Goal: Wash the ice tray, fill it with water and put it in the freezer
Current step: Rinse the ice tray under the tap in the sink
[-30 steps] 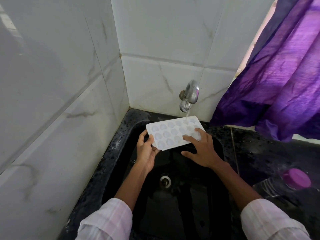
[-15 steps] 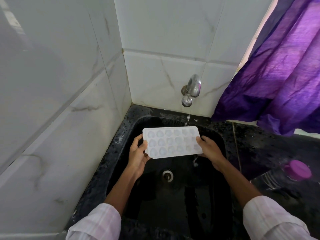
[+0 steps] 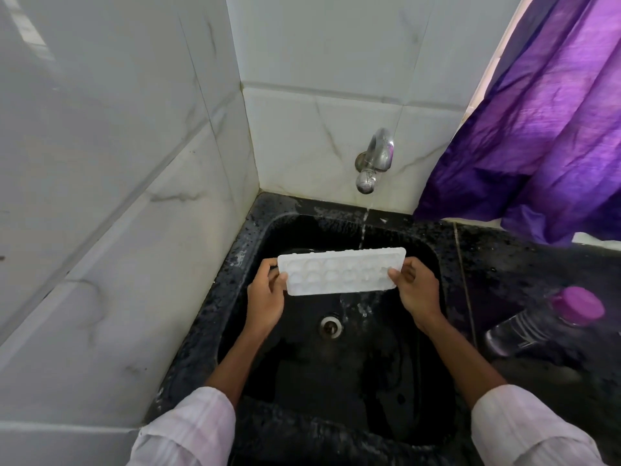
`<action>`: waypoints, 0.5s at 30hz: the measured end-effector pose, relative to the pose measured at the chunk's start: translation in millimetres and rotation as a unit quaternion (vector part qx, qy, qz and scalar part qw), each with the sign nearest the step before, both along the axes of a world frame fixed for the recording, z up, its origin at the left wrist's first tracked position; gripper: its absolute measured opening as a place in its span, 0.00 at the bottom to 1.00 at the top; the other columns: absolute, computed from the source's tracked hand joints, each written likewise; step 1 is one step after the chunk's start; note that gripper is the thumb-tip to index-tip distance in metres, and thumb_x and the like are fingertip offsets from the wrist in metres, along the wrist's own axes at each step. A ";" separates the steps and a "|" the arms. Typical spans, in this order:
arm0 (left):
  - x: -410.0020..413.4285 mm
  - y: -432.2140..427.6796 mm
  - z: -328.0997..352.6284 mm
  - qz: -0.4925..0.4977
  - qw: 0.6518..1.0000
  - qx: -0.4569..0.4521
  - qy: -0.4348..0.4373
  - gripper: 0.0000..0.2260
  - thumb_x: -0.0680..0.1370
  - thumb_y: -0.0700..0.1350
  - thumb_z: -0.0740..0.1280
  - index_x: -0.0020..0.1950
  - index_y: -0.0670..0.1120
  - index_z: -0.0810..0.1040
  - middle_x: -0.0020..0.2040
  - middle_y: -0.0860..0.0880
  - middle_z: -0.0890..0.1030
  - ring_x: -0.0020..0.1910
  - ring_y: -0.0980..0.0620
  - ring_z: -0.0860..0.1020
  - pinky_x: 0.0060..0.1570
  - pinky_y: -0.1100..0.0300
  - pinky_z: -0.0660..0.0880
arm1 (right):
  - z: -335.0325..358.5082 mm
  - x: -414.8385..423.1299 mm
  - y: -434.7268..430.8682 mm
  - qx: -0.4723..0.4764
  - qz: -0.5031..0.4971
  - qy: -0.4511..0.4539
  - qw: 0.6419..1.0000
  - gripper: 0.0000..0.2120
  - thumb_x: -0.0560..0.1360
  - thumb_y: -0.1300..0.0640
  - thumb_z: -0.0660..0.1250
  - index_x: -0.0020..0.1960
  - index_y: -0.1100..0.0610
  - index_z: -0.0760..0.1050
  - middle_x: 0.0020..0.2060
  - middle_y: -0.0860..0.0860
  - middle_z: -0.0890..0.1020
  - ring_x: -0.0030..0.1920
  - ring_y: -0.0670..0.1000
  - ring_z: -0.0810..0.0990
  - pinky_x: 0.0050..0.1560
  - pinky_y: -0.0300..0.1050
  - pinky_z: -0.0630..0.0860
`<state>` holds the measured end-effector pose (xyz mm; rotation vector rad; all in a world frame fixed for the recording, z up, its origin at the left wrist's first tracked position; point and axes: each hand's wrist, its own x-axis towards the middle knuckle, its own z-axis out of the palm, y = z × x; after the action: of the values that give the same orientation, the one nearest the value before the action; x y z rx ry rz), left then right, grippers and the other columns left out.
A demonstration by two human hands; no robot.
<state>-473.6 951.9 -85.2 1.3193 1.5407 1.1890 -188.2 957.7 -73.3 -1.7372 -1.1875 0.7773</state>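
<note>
Both hands, left hand [image 3: 267, 297] and right hand [image 3: 416, 292], have a closed grip on the ends of the white ice tray [image 3: 341, 271], held over the black sink [image 3: 255, 237] under the tap [image 3: 373, 164]'s thin stream. Can't tell how full its cups are. A purple-capped bottle [image 3: 544, 321] lies on the counter [image 3: 524, 257].

I see the white ice tray [image 3: 341, 271] stretched across the black sink [image 3: 248, 264], held at its short ends by my left hand [image 3: 267, 297] and right hand [image 3: 416, 294]; together they bar the middle of the basin. Under the tray, open room runs down to the drain [image 3: 331, 326]. The tap [image 3: 373, 163] juts from the back wall above the tray's far edge, its thin stream falling just behind. Tiled walls [image 3: 134, 230] shut off the left side and rear. On the right counter [image 3: 521, 264] a lying bottle [image 3: 544, 322] and the purple curtain [image 3: 537, 129] crowd the way; bare counter lies between them.
</note>
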 end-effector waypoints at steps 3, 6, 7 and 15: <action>2.6 7.9 2.7 0.026 0.998 0.039 0.042 0.05 0.81 0.36 0.67 0.54 0.45 0.78 0.50 0.55 0.84 0.51 0.66 0.81 0.55 0.63 0.78 | 10.8 2.3 1.6 0.060 -0.011 -0.056 0.997 0.10 0.74 0.63 0.73 0.37 0.53 0.75 0.35 0.45 0.80 0.37 0.32 0.77 0.42 0.24 0.70; 6.2 20.9 9.1 0.021 0.992 0.085 0.092 0.06 0.79 0.32 0.68 0.51 0.41 0.80 0.53 0.49 0.85 0.53 0.63 0.80 0.58 0.65 0.77 | 16.4 12.7 10.3 0.125 -0.016 -0.112 0.986 0.10 0.71 0.72 0.72 0.44 0.58 0.81 0.42 0.49 0.83 0.42 0.36 0.80 0.46 0.21 0.69; 9.1 25.3 11.7 0.019 0.990 0.098 0.102 0.07 0.78 0.31 0.67 0.50 0.41 0.80 0.55 0.48 0.85 0.56 0.60 0.81 0.61 0.63 0.77 | 14.6 17.8 14.7 0.152 -0.018 -0.128 0.980 0.13 0.69 0.75 0.71 0.43 0.59 0.81 0.44 0.51 0.84 0.45 0.44 0.83 0.49 0.22 0.70; 36.9 56.8 25.4 0.026 0.993 0.104 0.056 0.13 0.77 0.26 0.63 0.43 0.43 0.78 0.61 0.44 0.83 0.63 0.52 0.80 0.62 0.56 0.79 | 21.8 34.9 40.4 0.253 -0.069 -0.166 0.951 0.10 0.67 0.78 0.68 0.38 0.64 0.77 0.46 0.59 0.85 0.47 0.51 0.81 0.50 0.26 0.71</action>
<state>-436.7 1008.7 -59.7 1.5110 1.5728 1.3579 -153.3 998.1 -51.6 -1.5216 -1.3271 0.0722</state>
